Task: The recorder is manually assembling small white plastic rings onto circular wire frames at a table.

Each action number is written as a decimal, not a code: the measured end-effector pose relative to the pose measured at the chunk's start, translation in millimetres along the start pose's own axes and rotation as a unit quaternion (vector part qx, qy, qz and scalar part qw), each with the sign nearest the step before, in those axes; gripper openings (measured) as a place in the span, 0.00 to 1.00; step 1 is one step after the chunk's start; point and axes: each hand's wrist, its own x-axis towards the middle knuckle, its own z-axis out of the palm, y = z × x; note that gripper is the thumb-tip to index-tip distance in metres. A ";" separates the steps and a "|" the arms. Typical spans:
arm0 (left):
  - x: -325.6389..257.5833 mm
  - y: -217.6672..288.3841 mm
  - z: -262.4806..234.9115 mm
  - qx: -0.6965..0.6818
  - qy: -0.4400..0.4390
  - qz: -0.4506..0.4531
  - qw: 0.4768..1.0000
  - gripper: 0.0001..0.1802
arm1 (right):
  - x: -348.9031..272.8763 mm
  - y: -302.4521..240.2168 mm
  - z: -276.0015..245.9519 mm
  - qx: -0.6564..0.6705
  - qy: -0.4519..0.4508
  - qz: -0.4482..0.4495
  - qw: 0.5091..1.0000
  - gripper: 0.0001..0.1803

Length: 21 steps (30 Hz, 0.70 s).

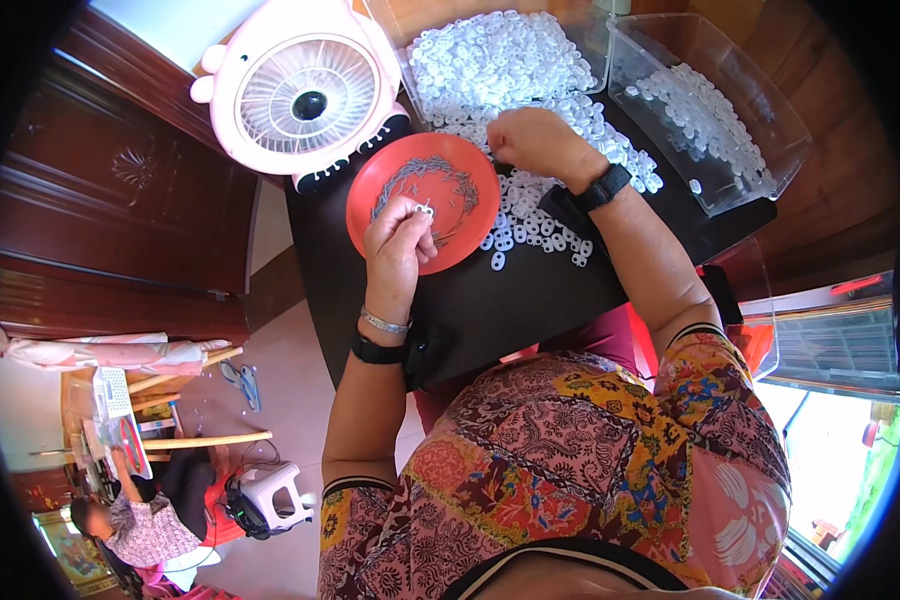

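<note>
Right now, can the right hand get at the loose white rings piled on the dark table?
Probably yes. The right hand already rests on the edge of the white rings spread over the dark table, and nothing lies between them. The red plate sits off to its left.

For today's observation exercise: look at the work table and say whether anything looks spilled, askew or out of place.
Mostly orderly. The small white plastic rings lie in a loose heap on the dark table, spreading out beyond the clear bin, with a few strays near the red plate. The right hand rests in the heap; the left hand holds one piece over the plate.
</note>
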 end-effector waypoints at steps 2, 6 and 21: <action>0.2 -0.8 -1.3 -0.011 0.000 0.010 1.000 0.07 | 1.0 -7.6 -9.6 0.119 0.031 0.029 0.992 0.06; -1.6 1.9 0.3 -0.045 0.014 0.010 0.999 0.07 | 4.0 -34.0 -11.8 0.469 0.029 0.026 0.882 0.05; -0.8 2.6 -5.6 -0.156 -0.015 0.027 0.987 0.08 | -11.0 -80.6 -3.9 0.578 -0.029 -0.045 0.814 0.04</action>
